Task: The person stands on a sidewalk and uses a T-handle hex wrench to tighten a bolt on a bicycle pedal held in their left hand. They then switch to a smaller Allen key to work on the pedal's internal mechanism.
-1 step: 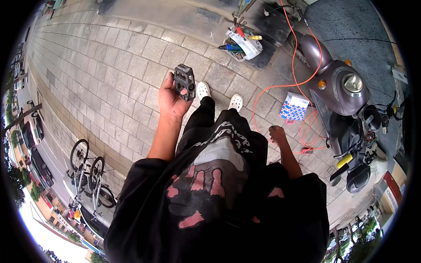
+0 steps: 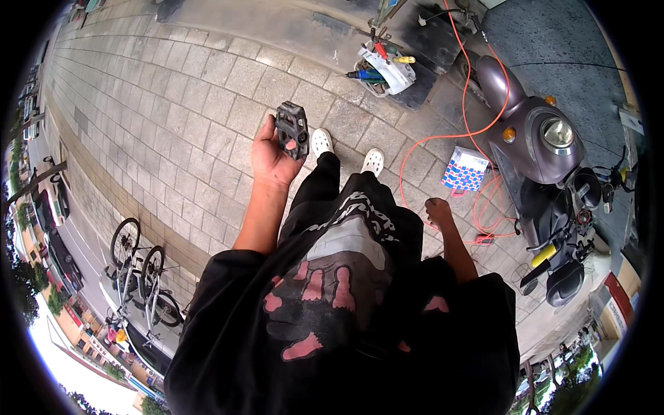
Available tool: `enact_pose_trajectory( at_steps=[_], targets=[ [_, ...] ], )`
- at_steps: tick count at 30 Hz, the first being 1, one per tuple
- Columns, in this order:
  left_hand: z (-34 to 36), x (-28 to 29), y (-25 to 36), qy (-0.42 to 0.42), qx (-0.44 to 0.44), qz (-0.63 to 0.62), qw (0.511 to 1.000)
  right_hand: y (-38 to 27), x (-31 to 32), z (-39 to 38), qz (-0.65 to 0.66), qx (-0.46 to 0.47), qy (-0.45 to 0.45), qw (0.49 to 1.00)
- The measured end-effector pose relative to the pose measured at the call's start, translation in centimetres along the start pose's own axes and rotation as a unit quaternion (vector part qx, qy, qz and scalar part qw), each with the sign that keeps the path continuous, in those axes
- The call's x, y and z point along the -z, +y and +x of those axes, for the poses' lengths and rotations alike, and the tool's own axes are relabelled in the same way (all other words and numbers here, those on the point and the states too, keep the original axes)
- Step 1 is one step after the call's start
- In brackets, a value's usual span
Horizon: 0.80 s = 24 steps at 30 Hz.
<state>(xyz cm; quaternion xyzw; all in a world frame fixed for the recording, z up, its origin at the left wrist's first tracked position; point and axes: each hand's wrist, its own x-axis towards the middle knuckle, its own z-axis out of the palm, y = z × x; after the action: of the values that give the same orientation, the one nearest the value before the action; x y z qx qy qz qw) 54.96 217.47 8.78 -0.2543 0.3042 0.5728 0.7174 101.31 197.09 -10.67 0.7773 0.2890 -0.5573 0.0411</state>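
A worn black plastic bicycle pedal (image 2: pixel 294 128) is upright in my left hand (image 2: pixel 275 157), held out in front of me above the paving. My right hand (image 2: pixel 437 213) hangs by my right side with its fingers curled; whatever they may hold is too small to make out. Beyond it on the ground lie a blue, red and white checked box (image 2: pixel 463 168) and loops of orange hose (image 2: pixel 446 137). A tub of tools (image 2: pixel 384 72) with a drill and screwdrivers sits at the top middle.
A grey scooter (image 2: pixel 532 145) stands close on my right. Bicycles (image 2: pixel 128 252) are on the left beside a road with parked cars (image 2: pixel 59 252). Stone paving (image 2: pixel 187 111) runs under my feet, and a dark worn mat (image 2: pixel 429 55) lies near the tools.
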Motion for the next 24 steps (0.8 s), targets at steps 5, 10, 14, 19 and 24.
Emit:
enact_pose_trajectory(
  at_steps=[5,10,14,19,24],
  targets=[
    [0.7,3.2,0.8,-0.001,0.009,-0.052,0.999,-0.4,0.8,1.8,-0.018,0.02,0.002,1.0],
    [0.7,5.2,0.8,-0.042,0.016,-0.061,0.997,-0.7,1.5,1.9,-0.021,0.015,0.001,1.0],
    [-0.1,5.0,0.1,-0.021,0.007,-0.071,0.997,-0.4,1.8,1.6,-0.026,0.018,0.009,0.999],
    [-0.1,5.0,-0.1,-0.054,0.037,-0.086,0.994,0.7,1.7,1.8,-0.009,0.01,0.021,1.0],
    [0.1,5.2,-0.7,-0.02,0.048,-0.093,0.994,4.4,1.5,3.9,-0.09,0.066,0.064,0.992]
  ],
)
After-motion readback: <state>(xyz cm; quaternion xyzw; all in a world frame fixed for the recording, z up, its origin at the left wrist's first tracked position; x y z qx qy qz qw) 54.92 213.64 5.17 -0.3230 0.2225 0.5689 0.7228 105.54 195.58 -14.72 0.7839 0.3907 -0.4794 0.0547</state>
